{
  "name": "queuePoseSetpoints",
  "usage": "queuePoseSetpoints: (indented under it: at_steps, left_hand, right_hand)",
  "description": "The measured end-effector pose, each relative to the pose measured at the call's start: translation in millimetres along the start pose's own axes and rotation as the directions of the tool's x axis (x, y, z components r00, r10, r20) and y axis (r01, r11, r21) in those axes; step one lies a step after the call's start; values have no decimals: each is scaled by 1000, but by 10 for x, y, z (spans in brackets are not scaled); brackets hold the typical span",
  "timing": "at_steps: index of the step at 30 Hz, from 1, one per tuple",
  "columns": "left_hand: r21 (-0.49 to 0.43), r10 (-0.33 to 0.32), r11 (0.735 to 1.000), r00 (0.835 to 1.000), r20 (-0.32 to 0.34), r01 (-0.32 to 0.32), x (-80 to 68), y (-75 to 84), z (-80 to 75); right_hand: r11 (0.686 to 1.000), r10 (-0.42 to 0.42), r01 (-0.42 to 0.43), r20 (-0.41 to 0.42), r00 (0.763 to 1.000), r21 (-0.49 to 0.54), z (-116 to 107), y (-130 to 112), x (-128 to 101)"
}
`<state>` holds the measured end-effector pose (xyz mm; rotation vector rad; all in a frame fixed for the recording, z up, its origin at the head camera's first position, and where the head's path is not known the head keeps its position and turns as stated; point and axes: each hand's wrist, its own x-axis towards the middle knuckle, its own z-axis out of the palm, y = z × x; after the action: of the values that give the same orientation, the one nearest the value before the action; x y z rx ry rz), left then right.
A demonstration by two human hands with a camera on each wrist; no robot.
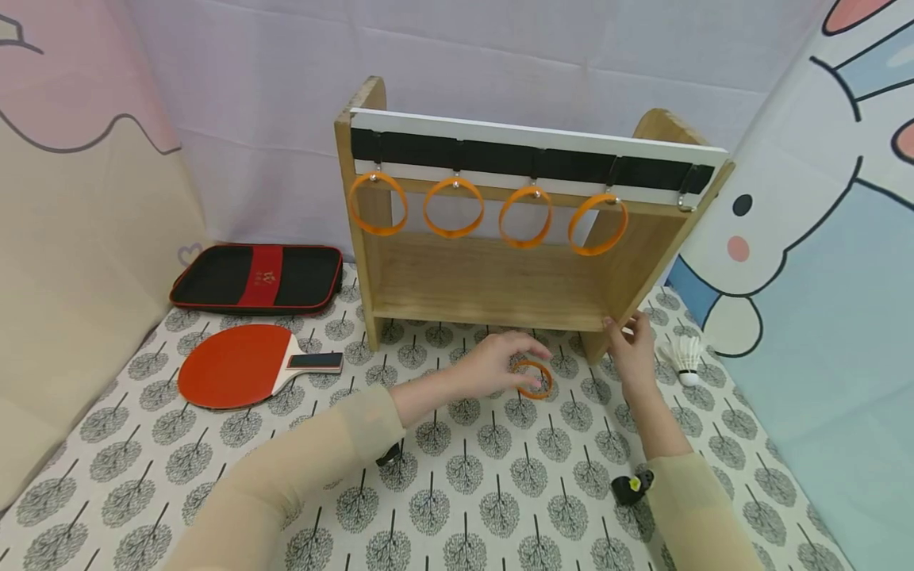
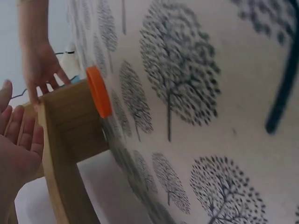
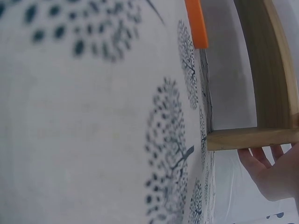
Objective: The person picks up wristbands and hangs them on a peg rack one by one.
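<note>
While the left hand [image 1: 496, 363] hovers palm-down with relaxed, spread fingers over the orange ring [image 1: 532, 378], its grip closes on nothing; the ring lies flat on the tree-print desk [image 1: 464, 476], just in front of the wooden rack [image 1: 500, 277]. The right hand [image 1: 631, 349] rests straight fingertips against the rack's right front leg, grip loose. Open cloth lies in front of the rack; a paddle [image 1: 243, 365] lies well left of it, a shuttlecock [image 1: 687, 357] just right.

Head looks down; wrists skim cloth — sharing rack [image 1: 493, 277].
</note>
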<state>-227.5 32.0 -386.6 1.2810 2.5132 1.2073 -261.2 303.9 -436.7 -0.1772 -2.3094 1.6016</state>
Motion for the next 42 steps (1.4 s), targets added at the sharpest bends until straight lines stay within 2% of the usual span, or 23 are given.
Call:
queuePoseSetpoints:
  at_steps: [3,7,15,21,26,35,42]
  left_hand:
    - [59,33,998,996,83,-37,12,-74,5]
    - [90,54,994,986,156,-69,41,-168,23]
    - [8,80,996,956,281,-86,99,-406,65]
    - [82,73,991,947,314,-103,179,-587,161]
    - [59,77,993,937,340,-103,215,-606,198]
    - [75,10,996,936,351,-39,211,-582,222]
    - [120,4,992,949,316,-45,214,-599,217]
  right_hand:
    - [1000,-1,1,10,1000,-13,-13,-31,-21]
    - [1000,15,-15,18,1000,-15,-12,-140,-83]
    - [999,45,-45,10,999,31,13,-314,-172]
    - [999,39,-39,4,999,30,23,-313,-169]
    - [999,37,-37,-11,999,10,26,-265,-142]
    - [1000,9,-9,-3,1000,-4,-5,37,24]
    - [1000,-18,18,-2,1000,3,-14,200,111]
